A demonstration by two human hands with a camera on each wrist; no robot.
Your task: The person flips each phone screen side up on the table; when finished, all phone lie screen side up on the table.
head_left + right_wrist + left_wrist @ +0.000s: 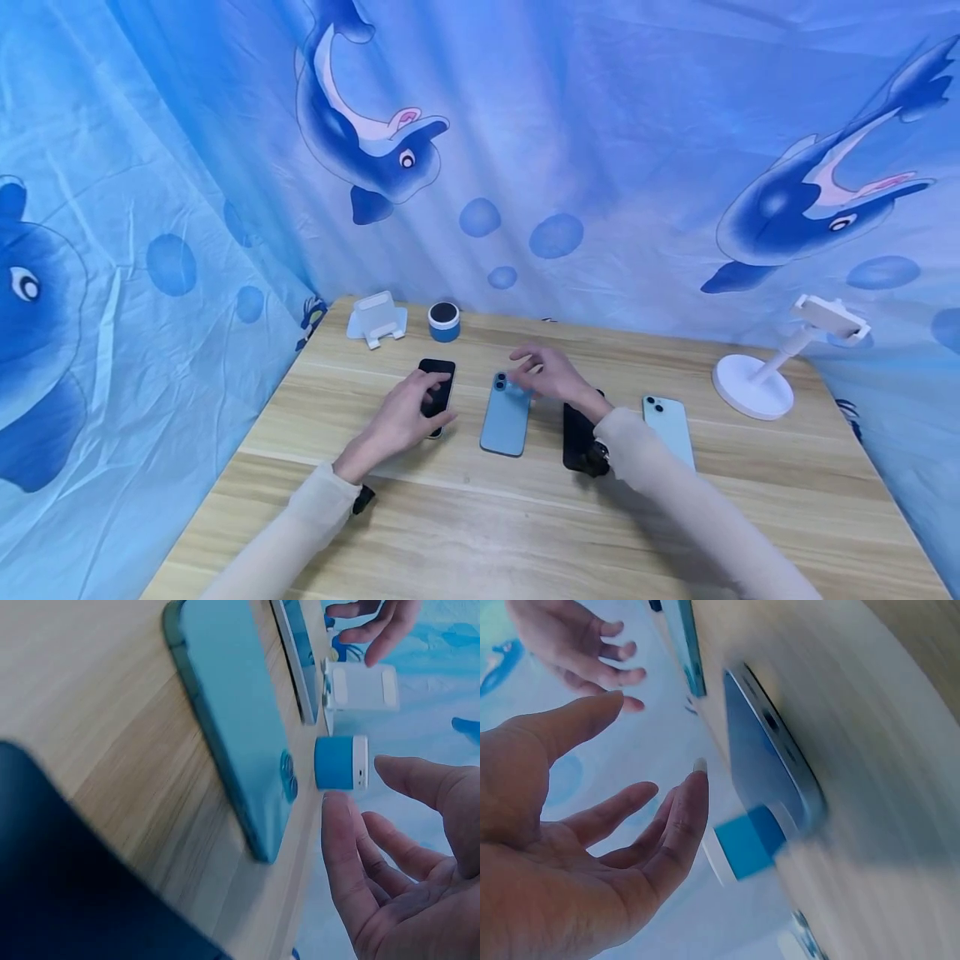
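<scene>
My left hand (405,417) hovers over a dark-screened phone (437,400), its fingers spread and loosely bent; the left wrist view shows a gap between the hand (607,855) and that phone (769,750). Above the camera end of a blue phone (506,421), lying back up, is my right hand (551,375). In the right wrist view the blue phone (232,712) lies flat on the wood, and the right hand (412,862) holds nothing, thumb and fingers apart. Beneath the right wrist lies a black phone (576,437), partly hidden by the arm.
A pale phone (667,421) lies right of the black one, partly behind the sleeve. Toward the back edge of the wooden table (465,533) stand a white phone stand (377,317), a blue and white cylinder (444,323) and, at right, a taller white stand (757,387). A curtain (510,150) hangs behind.
</scene>
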